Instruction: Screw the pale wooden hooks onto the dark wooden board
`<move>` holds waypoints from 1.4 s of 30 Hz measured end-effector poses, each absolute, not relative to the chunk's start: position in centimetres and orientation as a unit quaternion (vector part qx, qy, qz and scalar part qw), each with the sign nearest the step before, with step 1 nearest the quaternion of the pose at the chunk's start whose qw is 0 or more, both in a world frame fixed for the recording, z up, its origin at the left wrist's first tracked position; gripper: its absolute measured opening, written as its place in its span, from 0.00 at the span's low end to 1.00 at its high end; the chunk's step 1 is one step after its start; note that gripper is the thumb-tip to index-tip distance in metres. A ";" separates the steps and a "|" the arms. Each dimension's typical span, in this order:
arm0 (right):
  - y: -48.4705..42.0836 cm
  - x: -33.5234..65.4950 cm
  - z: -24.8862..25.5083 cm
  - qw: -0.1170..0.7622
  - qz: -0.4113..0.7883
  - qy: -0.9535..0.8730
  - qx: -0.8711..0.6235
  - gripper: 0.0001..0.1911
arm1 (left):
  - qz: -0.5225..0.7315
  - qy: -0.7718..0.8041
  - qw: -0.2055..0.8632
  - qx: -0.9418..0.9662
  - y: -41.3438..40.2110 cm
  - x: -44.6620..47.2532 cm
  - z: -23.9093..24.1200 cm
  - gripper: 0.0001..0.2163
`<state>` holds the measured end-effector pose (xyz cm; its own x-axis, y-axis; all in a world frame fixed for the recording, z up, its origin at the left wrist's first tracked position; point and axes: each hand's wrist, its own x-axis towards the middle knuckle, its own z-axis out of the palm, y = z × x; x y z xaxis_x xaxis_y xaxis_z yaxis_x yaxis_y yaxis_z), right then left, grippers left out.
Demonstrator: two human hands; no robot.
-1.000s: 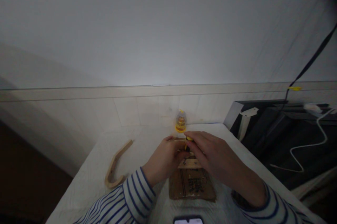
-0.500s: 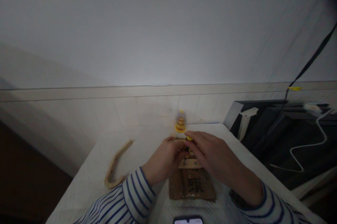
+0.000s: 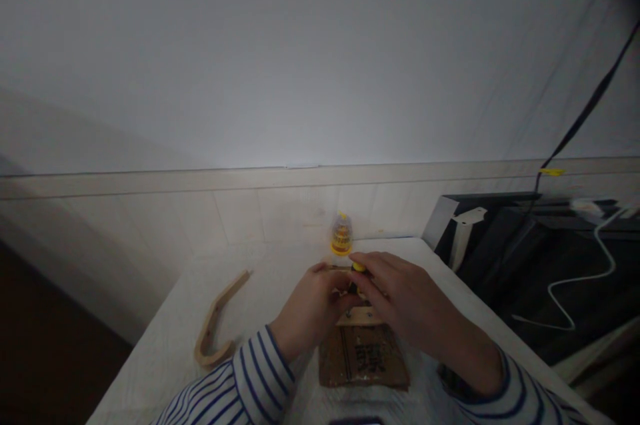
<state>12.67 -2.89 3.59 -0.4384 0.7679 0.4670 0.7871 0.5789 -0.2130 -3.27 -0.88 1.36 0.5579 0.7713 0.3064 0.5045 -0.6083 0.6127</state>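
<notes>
Between the thumb and fingers of my right hand (image 3: 405, 288) is a small screwdriver (image 3: 358, 267) with a yellow-topped black handle, standing roughly upright. My left hand (image 3: 310, 308) is closed around the left side of a light wooden piece (image 3: 361, 316), its thumb and index finger close to the screwdriver's lower part. Metal screw heads show on the wood's front strip. My fingers hide the screwdriver's tip and much of the wood. Beneath lies a flat brown cardboard piece (image 3: 365, 362) with dark printing.
A curved, hook-shaped wooden piece (image 3: 207, 332) lies on the white-covered table (image 3: 165, 345) at left. A clear case with a yellow base (image 3: 341, 238) stands near the wall. Black panels (image 3: 500, 252) and a white cable (image 3: 555, 288) are at right. A phone's edge (image 3: 356, 421) shows at the bottom.
The view has shifted slightly, so the table sits a little lower and less of the phone shows. Both hands keep nearly the same hold on the screwdriver and wood.
</notes>
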 end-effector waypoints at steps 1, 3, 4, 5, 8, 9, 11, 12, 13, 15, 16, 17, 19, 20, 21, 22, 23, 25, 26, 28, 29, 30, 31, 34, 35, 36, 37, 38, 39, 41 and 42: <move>-2.9 12.7 3.7 0.271 -0.013 -0.847 -0.457 0.14 | 0.280 0.373 0.237 0.852 -0.9 -3.3 1.4 0.02; -3.0 12.7 3.8 0.282 -0.006 -0.846 -0.453 0.16 | 0.273 0.369 0.240 0.855 -1.0 -3.4 1.6 0.02; -3.0 12.8 3.8 0.284 -0.004 -0.846 -0.452 0.17 | 0.272 0.365 0.241 0.857 -1.0 -3.4 1.6 0.03; -3.0 12.8 3.9 0.282 -0.001 -0.848 -0.449 0.17 | 0.272 0.360 0.241 0.859 -1.0 -3.4 1.7 0.03; -3.0 12.8 3.9 0.268 0.002 -0.856 -0.441 0.16 | 0.280 0.350 0.239 0.861 -0.9 -3.4 1.8 0.02; -3.0 12.8 3.8 0.266 0.000 -0.858 -0.439 0.15 | 0.282 0.348 0.239 0.862 -0.9 -3.4 1.8 0.03; -2.9 12.7 3.8 0.268 -0.007 -0.858 -0.438 0.15 | 0.279 0.347 0.238 0.863 -0.9 -3.5 1.7 0.03; -2.9 12.7 3.7 0.269 -0.010 -0.857 -0.439 0.15 | 0.276 0.347 0.237 0.864 -0.9 -3.5 1.7 0.04; -2.9 12.7 3.7 0.268 -0.012 -0.858 -0.439 0.15 | 0.271 0.347 0.236 0.866 -0.9 -3.5 1.7 0.04; -2.8 12.7 3.5 0.267 -0.014 -0.858 -0.438 0.15 | 0.265 0.346 0.232 0.870 -0.8 -3.5 1.6 0.04; -2.8 12.7 3.5 0.266 -0.015 -0.858 -0.438 0.15 | 0.264 0.344 0.230 0.871 -0.8 -3.5 1.6 0.04; -2.8 12.8 3.4 0.264 -0.016 -0.859 -0.439 0.15 | 0.264 0.341 0.230 0.872 -0.8 -3.5 1.6 0.04; -2.7 12.8 3.3 0.264 -0.018 -0.857 -0.442 0.16 | 0.268 0.335 0.231 0.873 -0.8 -3.6 1.6 0.04; -2.7 12.8 3.3 0.264 -0.018 -0.857 -0.443 0.16 | 0.270 0.333 0.231 0.873 -0.8 -3.6 1.6 0.04; -2.7 12.7 3.2 0.265 -0.018 -0.855 -0.444 0.16 | 0.272 0.332 0.230 0.873 -0.8 -3.6 1.5 0.04; -2.7 12.7 3.2 0.269 -0.019 -0.854 -0.445 0.15 | 0.273 0.333 0.229 0.873 -0.7 -3.6 1.5 0.04; -2.7 12.6 3.2 0.272 -0.020 -0.853 -0.445 0.15 | 0.273 0.335 0.228 0.872 -0.7 -3.6 1.4 0.04; -2.7 12.5 3.1 0.277 -0.021 -0.851 -0.445 0.14 | 0.273 0.337 0.227 0.872 -0.7 -3.7 1.3 0.03; -2.6 12.5 3.1 0.278 -0.020 -0.850 -0.446 0.14 | 0.273 0.336 0.228 0.872 -0.7 -3.7 1.3 0.04; -2.6 12.4 3.1 0.280 -0.019 -0.849 -0.449 0.14 | 0.273 0.332 0.229 0.873 -0.7 -3.6 1.3 0.04; -2.5 12.4 3.0 0.281 -0.018 -0.848 -0.449 0.13 | 0.271 0.332 0.230 0.874 -0.7 -3.6 1.4 0.04; -2.5 12.4 3.0 0.281 -0.018 -0.848 -0.448 0.14 | 0.268 0.334 0.230 0.874 -0.7 -3.6 1.5 0.05; -2.5 12.4 3.0 0.280 -0.018 -0.850 -0.447 0.14 | 0.265 0.337 0.229 0.874 -0.8 -3.6 1.5 0.05; -2.6 12.4 3.2 0.274 -0.019 -0.853 -0.443 0.14 | 0.256 0.351 0.227 0.872 -0.8 -3.5 1.6 0.04; -2.6 12.4 3.3 0.271 -0.017 -0.853 -0.445 0.13 | 0.255 0.356 0.224 0.871 -0.9 -3.5 1.6 0.04; -2.6 12.5 3.3 0.269 -0.016 -0.853 -0.447 0.13 | 0.256 0.361 0.221 0.869 -0.9 -3.5 1.6 0.04; -2.7 12.5 3.3 0.269 -0.016 -0.852 -0.448 0.13 | 0.260 0.364 0.218 0.867 -0.9 -3.5 1.5 0.05; -2.7 12.5 3.4 0.269 -0.017 -0.852 -0.449 0.13 | 0.268 0.367 0.216 0.864 -0.9 -3.6 1.5 0.06; -2.7 12.5 3.4 0.269 -0.019 -0.852 -0.448 0.13 | 0.277 0.368 0.216 0.861 -0.9 -3.6 1.4 0.07; -2.7 12.5 3.3 0.274 -0.024 -0.852 -0.446 0.13 | 0.293 0.371 0.221 0.853 -0.9 -3.6 1.3 0.08; -2.6 12.4 3.3 0.276 -0.025 -0.852 -0.445 0.13 | 0.294 0.375 0.223 0.850 -0.9 -3.5 1.3 0.07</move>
